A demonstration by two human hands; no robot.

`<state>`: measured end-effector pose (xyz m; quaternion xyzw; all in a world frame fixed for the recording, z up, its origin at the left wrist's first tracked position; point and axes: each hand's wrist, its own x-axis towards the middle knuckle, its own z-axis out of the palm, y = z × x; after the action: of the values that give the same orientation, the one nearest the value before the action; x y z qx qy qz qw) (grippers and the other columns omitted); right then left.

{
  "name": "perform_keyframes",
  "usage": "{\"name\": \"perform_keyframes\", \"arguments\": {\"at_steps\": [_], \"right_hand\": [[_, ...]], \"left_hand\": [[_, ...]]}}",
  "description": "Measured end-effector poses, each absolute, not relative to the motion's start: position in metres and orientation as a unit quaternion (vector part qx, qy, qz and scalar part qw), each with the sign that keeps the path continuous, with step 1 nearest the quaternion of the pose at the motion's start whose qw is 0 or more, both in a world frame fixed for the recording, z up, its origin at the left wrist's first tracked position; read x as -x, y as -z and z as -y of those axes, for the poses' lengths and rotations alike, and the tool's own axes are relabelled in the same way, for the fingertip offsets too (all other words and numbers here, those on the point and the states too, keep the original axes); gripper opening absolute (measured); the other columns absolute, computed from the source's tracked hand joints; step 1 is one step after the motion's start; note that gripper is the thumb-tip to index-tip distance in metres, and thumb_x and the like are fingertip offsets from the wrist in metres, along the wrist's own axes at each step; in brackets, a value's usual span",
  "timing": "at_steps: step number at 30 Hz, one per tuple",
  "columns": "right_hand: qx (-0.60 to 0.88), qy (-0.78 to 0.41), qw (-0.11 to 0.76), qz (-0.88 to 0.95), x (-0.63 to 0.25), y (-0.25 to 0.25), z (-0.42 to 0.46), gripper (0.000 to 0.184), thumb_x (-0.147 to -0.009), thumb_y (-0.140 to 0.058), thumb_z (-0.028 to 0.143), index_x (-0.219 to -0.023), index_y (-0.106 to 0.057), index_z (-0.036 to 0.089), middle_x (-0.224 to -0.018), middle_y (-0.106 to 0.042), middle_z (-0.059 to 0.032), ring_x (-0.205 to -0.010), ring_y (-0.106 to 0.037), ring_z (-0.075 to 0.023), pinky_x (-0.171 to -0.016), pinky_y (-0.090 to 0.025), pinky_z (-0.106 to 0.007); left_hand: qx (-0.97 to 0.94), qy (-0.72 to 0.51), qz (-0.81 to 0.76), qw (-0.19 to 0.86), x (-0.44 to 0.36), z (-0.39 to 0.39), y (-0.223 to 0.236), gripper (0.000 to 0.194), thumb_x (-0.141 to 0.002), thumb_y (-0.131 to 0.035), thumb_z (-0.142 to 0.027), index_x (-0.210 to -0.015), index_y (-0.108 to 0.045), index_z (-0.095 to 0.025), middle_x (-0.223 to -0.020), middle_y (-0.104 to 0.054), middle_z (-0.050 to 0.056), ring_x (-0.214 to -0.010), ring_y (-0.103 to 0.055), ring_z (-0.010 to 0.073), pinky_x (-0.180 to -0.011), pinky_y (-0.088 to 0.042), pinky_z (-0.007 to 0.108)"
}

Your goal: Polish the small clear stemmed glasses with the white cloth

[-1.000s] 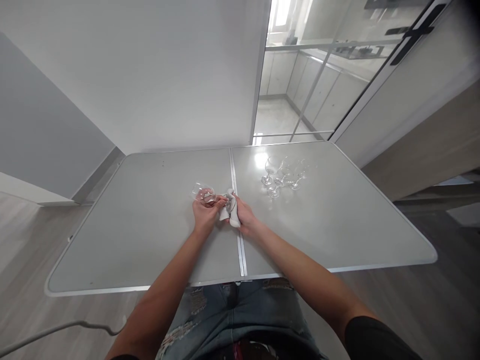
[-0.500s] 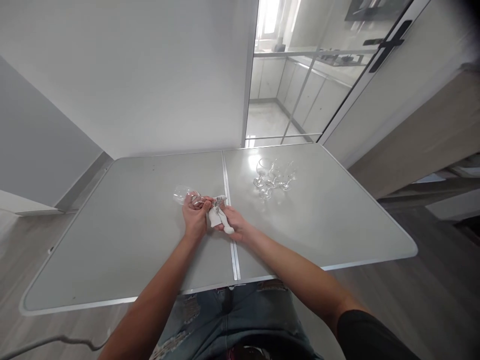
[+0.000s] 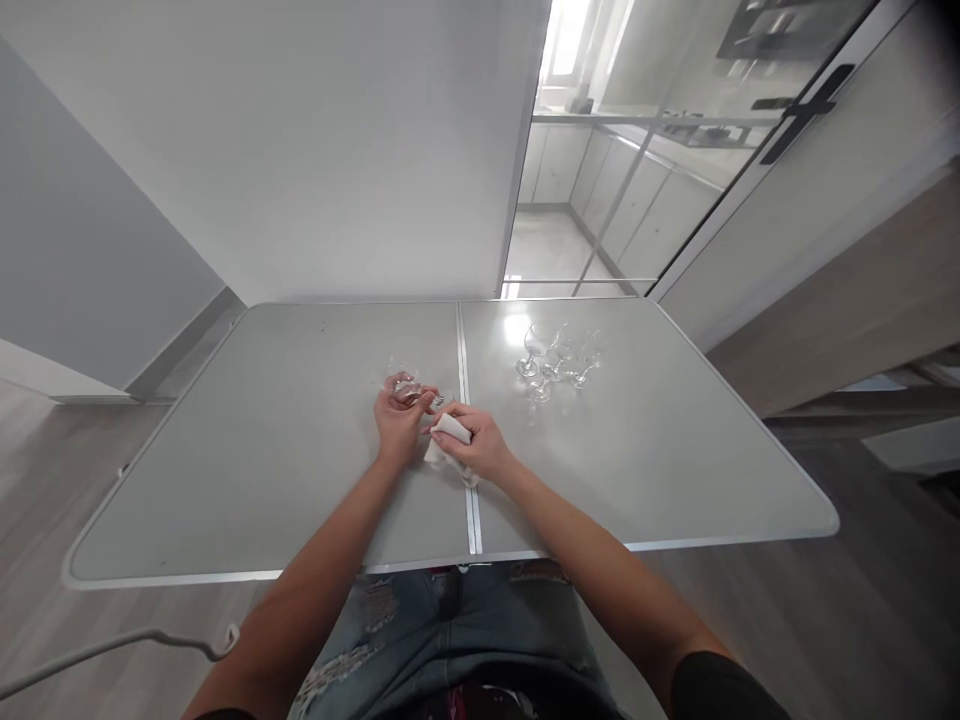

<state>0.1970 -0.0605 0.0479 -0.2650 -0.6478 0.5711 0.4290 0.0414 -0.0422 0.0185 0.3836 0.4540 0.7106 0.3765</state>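
Note:
My left hand [image 3: 399, 420] is closed around a clear stemmed glass [image 3: 406, 388], tilted on its side with its bowl pointing up and left. Its stem end lies toward my right hand [image 3: 478, 440], which grips a folded white cloth [image 3: 453, 430]. The cloth hangs below the fingers, just above the table. Both hands are close together, left of the table's seam, and part of the stem and foot is hidden by the fingers. Several clear stemmed glasses [image 3: 539, 388] stand in a cluster to the right, apart from my hands.
The pale grey table [image 3: 262, 470] has a metal strip [image 3: 471, 520] across its middle. Behind it are a white wall [image 3: 337, 150] and a glass door [image 3: 600, 180] with a black handle [image 3: 806, 112]. A grey cable [image 3: 150, 636] shows at lower left.
My right hand has turned over, now palm down on the cloth near the glass's stem end. The glass has tipped so its bowl points more upward. The whole view has shifted slightly.

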Motion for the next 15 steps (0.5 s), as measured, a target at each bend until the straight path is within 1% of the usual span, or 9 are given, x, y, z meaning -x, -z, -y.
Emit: {"name": "perform_keyframes", "arguments": {"at_steps": [1, 2, 3, 5, 8, 9, 11, 13, 15], "right_hand": [[0.261, -0.574, 0.43, 0.646, -0.201, -0.052, 0.061, 0.021, -0.081, -0.072, 0.037, -0.075, -0.062, 0.02, -0.1, -0.065, -0.0048, -0.078, -0.066, -0.0158, -0.072, -0.052, -0.028], [0.264, -0.576, 0.426, 0.645, -0.205, -0.055, 0.062, 0.016, -0.08, -0.072, 0.032, -0.086, -0.062, 0.021, -0.104, -0.065, -0.004, -0.077, -0.066, -0.0153, -0.071, -0.052, -0.028], [0.274, -0.57, 0.422, 0.65, -0.208, -0.058, 0.063, 0.018, -0.079, -0.07, 0.028, -0.094, -0.061, 0.022, -0.104, -0.066, -0.0028, -0.075, -0.065, -0.0145, -0.07, -0.052, -0.028], [0.318, -0.518, 0.418, 0.675, -0.214, -0.06, 0.066, 0.02, -0.081, -0.063, 0.023, -0.1, -0.06, 0.023, -0.097, -0.067, -0.0006, -0.071, -0.062, -0.0136, -0.068, -0.05, -0.026], [0.427, -0.398, 0.393, 0.71, -0.217, -0.053, 0.067, 0.021, -0.085, -0.06, 0.026, -0.106, -0.063, 0.022, -0.078, -0.064, 0.002, -0.065, -0.058, -0.0143, -0.064, -0.045, -0.026], [0.463, -0.36, 0.378, 0.716, -0.217, -0.05, 0.067, 0.026, -0.086, -0.062, 0.03, -0.11, -0.064, 0.022, -0.076, -0.064, 0.0019, -0.064, -0.057, -0.0151, -0.064, -0.044, -0.026], [0.519, -0.28, 0.347, 0.729, -0.215, -0.041, 0.067, 0.034, -0.087, -0.065, 0.035, -0.118, -0.065, 0.023, -0.082, -0.067, -0.001, -0.07, -0.061, -0.0175, -0.067, -0.044, -0.028], [0.551, -0.203, 0.316, 0.745, -0.212, -0.034, 0.066, 0.025, -0.09, -0.063, 0.034, -0.112, -0.069, 0.023, -0.092, -0.068, -0.0047, -0.077, -0.063, -0.019, -0.07, -0.044, -0.028], [0.568, -0.15, 0.288, 0.756, -0.211, -0.03, 0.066, 0.015, -0.092, -0.06, 0.031, -0.098, -0.071, 0.024, -0.094, -0.067, -0.0054, -0.075, -0.063, -0.018, -0.067, -0.042, -0.028]], "left_hand": [[-0.387, -0.704, -0.457, 0.382, -0.042, 0.043, -0.019, 0.052, -0.069, -0.088, -0.031, -0.108, -0.057, -0.02, -0.082, -0.075, 0.005, -0.074, -0.074, 0.0179, -0.06, -0.057, 0.024], [-0.391, -0.696, -0.462, 0.387, -0.042, 0.044, -0.019, 0.051, -0.068, -0.088, -0.031, -0.108, -0.058, -0.019, -0.082, -0.076, 0.005, -0.076, -0.074, 0.0187, -0.063, -0.058, 0.026], [-0.394, -0.688, -0.466, 0.392, -0.043, 0.045, -0.018, 0.05, -0.067, -0.089, -0.03, -0.106, -0.06, -0.019, -0.082, -0.076, 0.005, -0.077, -0.075, 0.0195, -0.066, -0.059, 0.027], [-0.406, -0.668, -0.47, 0.409, -0.044, 0.047, -0.017, 0.05, -0.064, -0.09, -0.03, -0.105, -0.064, -0.018, -0.082, -0.076, 0.005, -0.079, -0.076, 0.0215, -0.071, -0.061, 0.031], [-0.441, -0.636, -0.478, 0.415, -0.048, 0.049, -0.012, 0.047, -0.063, -0.091, -0.031, -0.103, -0.07, -0.018, -0.084, -0.076, 0.006, -0.081, -0.076, 0.0232, -0.073, -0.061, 0.033], [-0.46, -0.623, -0.484, 0.406, -0.049, 0.05, -0.01, 0.044, -0.064, -0.09, -0.032, -0.1, -0.071, -0.018, -0.085, -0.076, 0.006, -0.081, -0.076, 0.0232, -0.073, -0.061, 0.032], [-0.506, -0.597, -0.495, 0.377, -0.05, 0.053, -0.008, 0.033, -0.067, -0.088, -0.034, -0.092, -0.074, -0.018, -0.085, -0.076, 0.006, -0.079, -0.075, 0.0226, -0.071, -0.06, 0.032], [-0.558, -0.567, -0.496, 0.349, -0.05, 0.055, -0.007, 0.024, -0.072, -0.085, -0.033, -0.088, -0.076, -0.018, -0.084, -0.077, 0.006, -0.078, -0.073, 0.0212, -0.07, -0.059, 0.031], [-0.61, -0.545, -0.481, 0.316, -0.05, 0.058, -0.01, 0.018, -0.077, -0.081, -0.031, -0.091, -0.078, -0.02, -0.087, -0.077, 0.006, -0.079, -0.072, 0.0202, -0.072, -0.059, 0.031]]}}
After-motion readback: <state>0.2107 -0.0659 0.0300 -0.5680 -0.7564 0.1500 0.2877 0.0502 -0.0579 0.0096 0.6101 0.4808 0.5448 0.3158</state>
